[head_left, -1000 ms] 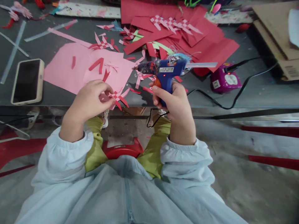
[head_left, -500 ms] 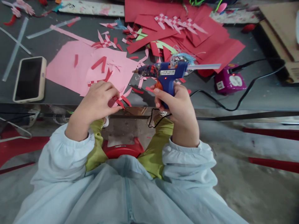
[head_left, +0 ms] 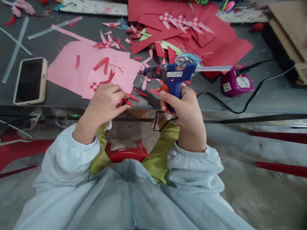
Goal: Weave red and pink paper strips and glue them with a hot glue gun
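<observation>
Glue gun [head_left: 177, 83] gripped, to the right of the pink paper [head_left: 69, 68].
Right hand [head_left: 184, 103] closed round the handle; left hand [head_left: 105, 99], at the paper's near edge, half-curled, red strips [head_left: 127, 102] showing at the thumb gap, pinch cannot be confirmed. Strips judged light, soft, easily creased: take by the ends. They point rightward off the paper. Gun judged light and rigid: hold by handle only, nozzle [head_left: 142, 72] presumed hot. Long axis runs sideways, nozzle toward the paper's right edge, glue stick [head_left: 214, 68] pointing away from it.
</observation>
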### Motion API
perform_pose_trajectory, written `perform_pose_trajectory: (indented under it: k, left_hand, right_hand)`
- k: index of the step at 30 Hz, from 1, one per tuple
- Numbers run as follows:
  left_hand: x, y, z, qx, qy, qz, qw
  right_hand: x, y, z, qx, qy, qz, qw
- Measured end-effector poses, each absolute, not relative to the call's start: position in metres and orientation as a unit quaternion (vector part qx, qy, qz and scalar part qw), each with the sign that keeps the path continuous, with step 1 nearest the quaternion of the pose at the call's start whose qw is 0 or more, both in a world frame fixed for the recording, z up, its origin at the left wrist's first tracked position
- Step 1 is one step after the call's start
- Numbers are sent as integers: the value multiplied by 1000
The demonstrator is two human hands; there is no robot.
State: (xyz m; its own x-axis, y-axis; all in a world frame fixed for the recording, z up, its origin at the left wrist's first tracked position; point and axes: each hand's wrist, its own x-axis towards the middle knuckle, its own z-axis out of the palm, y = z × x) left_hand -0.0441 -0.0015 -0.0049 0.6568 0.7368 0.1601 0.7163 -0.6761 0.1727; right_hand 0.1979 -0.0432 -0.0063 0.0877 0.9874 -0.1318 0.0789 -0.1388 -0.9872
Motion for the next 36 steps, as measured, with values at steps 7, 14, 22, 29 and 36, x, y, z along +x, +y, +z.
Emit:
perform_pose_trajectory:
  k: [7, 14, 22, 29, 36]
  left_hand:
    - [-41, -2, -10, 913, 377, 131, 85]
    - [-44, 1, -14, 921, 354, 139, 86]
    - [-43, 0, -12, 920, 355, 134, 99]
    - [-42, -2, -9, 918, 363, 126, 92]
    - [-40, -3, -9, 917, 372, 115, 85]
  right_hand:
    - [197, -44, -6, -569, -456, 495, 473]
    - [197, -44, -4, -573, -453, 495, 469]
    - [198, -44, -8, -571, -458, 491, 472]
    - [198, -45, -7, -568, -452, 494, 479]
    - [197, -44, -6, -581, -456, 485, 469]
